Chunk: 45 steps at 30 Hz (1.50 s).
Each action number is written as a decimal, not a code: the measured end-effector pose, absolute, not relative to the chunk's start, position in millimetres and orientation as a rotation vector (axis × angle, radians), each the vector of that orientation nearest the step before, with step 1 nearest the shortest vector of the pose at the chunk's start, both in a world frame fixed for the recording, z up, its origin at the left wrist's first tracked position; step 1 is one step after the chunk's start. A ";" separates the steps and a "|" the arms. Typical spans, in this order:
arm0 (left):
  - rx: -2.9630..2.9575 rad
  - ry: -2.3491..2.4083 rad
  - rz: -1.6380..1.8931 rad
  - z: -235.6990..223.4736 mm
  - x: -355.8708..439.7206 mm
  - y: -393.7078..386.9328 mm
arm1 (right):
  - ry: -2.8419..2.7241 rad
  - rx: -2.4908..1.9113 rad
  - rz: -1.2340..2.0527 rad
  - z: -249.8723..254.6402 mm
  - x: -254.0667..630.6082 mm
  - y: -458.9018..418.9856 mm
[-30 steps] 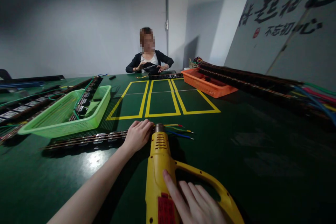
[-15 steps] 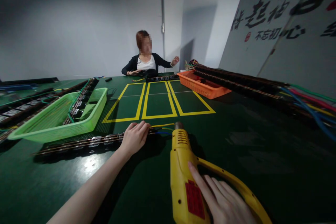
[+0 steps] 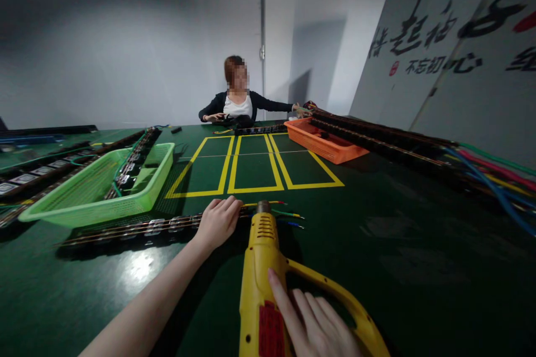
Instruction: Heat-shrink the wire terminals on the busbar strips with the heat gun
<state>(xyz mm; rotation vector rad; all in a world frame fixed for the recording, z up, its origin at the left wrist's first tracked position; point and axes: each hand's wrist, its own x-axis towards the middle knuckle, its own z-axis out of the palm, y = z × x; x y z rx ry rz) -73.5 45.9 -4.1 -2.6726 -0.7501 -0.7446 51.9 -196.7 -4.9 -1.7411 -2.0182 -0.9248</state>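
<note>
My right hand (image 3: 312,321) grips a yellow heat gun (image 3: 259,273) by its handle, the index finger stretched along the body. The nozzle points away from me, over the wires. My left hand (image 3: 220,223) is closed on the near end of a long dark strip assembly (image 3: 142,228) with copper-coloured lines and square silvery parts, which lies on the green table (image 3: 360,307). Coloured wires (image 3: 288,215) come out of that end past the nozzle, their bare tips lying to its right. The underside of my left fingers is hidden.
A green basket (image 3: 100,209) with a similar strip stands at the left, more strips (image 3: 37,170) beside it. An orange basket (image 3: 335,153) and stacked strips with wires (image 3: 397,136) lie at the right. Across the table a co-worker (image 3: 238,106) sits behind yellow tape rectangles (image 3: 255,187).
The heat gun in my right hand has moved left, so the wire tips now show right of its nozzle. My left hand stays nearly still. The co-worker's arm has stretched towards the stacked strips.
</note>
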 end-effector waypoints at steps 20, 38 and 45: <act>-2.736 -0.724 -0.738 -3.1 -77.1 46.9 | -2.022 -1.697 -0.911 -8.0 55.4 -198.6; -2.731 -0.747 -0.795 -4.2 -76.1 46.1 | -1.979 -1.792 -0.868 11.1 94.3 -214.5; -2.737 -0.774 -0.786 -3.4 -75.5 45.0 | -1.977 -1.805 -0.882 7.4 83.9 -211.3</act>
